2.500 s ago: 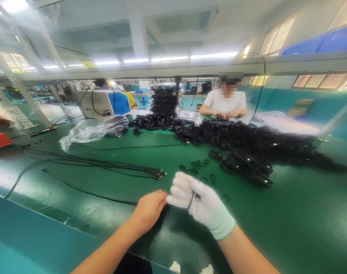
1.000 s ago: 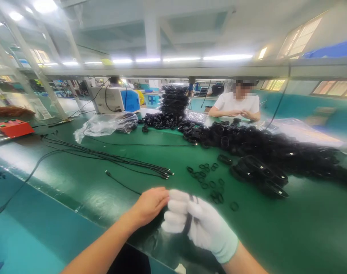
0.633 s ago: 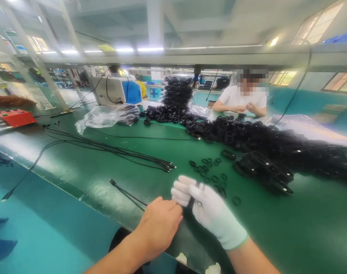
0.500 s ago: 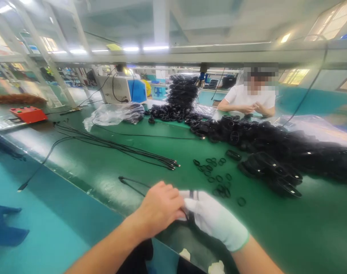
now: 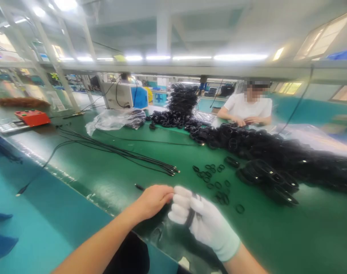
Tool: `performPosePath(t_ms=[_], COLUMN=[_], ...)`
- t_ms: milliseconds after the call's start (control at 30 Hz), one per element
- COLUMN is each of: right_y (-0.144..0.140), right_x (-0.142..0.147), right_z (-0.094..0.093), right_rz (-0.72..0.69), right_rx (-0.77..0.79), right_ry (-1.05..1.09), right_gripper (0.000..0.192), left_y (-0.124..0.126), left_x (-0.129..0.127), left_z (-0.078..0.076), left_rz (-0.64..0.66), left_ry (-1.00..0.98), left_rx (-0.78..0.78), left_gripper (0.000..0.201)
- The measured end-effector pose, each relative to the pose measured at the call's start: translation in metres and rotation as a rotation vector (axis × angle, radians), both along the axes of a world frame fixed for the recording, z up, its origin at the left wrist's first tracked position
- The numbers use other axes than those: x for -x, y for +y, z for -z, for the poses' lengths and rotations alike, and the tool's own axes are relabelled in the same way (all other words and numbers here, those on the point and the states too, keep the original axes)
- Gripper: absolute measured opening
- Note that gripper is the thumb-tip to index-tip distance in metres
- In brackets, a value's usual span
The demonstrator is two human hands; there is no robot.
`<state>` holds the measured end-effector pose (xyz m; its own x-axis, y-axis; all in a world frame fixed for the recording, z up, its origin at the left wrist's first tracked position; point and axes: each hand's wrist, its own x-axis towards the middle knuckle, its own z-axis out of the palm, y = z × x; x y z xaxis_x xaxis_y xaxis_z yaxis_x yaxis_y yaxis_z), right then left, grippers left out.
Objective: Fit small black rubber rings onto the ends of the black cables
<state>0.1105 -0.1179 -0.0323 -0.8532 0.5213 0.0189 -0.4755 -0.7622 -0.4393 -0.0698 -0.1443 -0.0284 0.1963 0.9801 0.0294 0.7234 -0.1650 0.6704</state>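
Note:
My right hand (image 5: 203,219), in a white glove, is closed around a black cable (image 5: 190,217) gathered into a bundle; dark strands show across the palm and over the fingers. My bare left hand (image 5: 155,201) touches the gloved fingertips, its own fingers curled on the cable, though the grip itself is mostly hidden. Past the back of that hand a black cable end (image 5: 139,187) pokes out over the green table (image 5: 113,190). Small black rings (image 5: 206,175) lie scattered just beyond my hands. To the left, several straight black cables (image 5: 128,154) lie together with their plugs towards me.
A long heap of black coiled cables (image 5: 265,148) runs across the right and back. Behind it, a co-worker (image 5: 247,106) in a white shirt handles something. A clear plastic bag (image 5: 110,120), a red control box (image 5: 32,118) and a white-and-blue machine (image 5: 124,95) stand farther left.
My left hand has shifted left and turned. The cable loop that stuck out beyond it has drawn in, leaving a short end showing. The gloved fingers now show curled. The view has tilted slightly upward.

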Motion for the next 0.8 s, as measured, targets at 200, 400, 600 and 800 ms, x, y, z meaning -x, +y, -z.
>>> performPosePath(t_ms=[200,400,600,800], right_y=[0.025,0.026,0.016,0.003], right_x=[-0.015,-0.014,-0.008,-0.001], right_z=[0.004,0.008,0.003,0.01], right_rz=[0.307,0.315,0.184,-0.095], right_rx=[-0.073,-0.11,-0.239,-0.198], right_ry=[-0.179,-0.238,-0.353,-0.231], right_gripper=[0.034,0.034,0.023,0.024], left_y=[-0.026,-0.041,-0.024,0.003], left_x=[-0.022,-0.054,-0.033,-0.008], left_z=[0.005,-0.002,-0.016,-0.046], left_rz=[-0.207,-0.065,0.167,0.427], left_ry=[0.429,0.528,0.611,0.53], left_rx=[0.013,-0.152,-0.551,-0.496], left_gripper=[0.03,0.022,0.019,0.018])
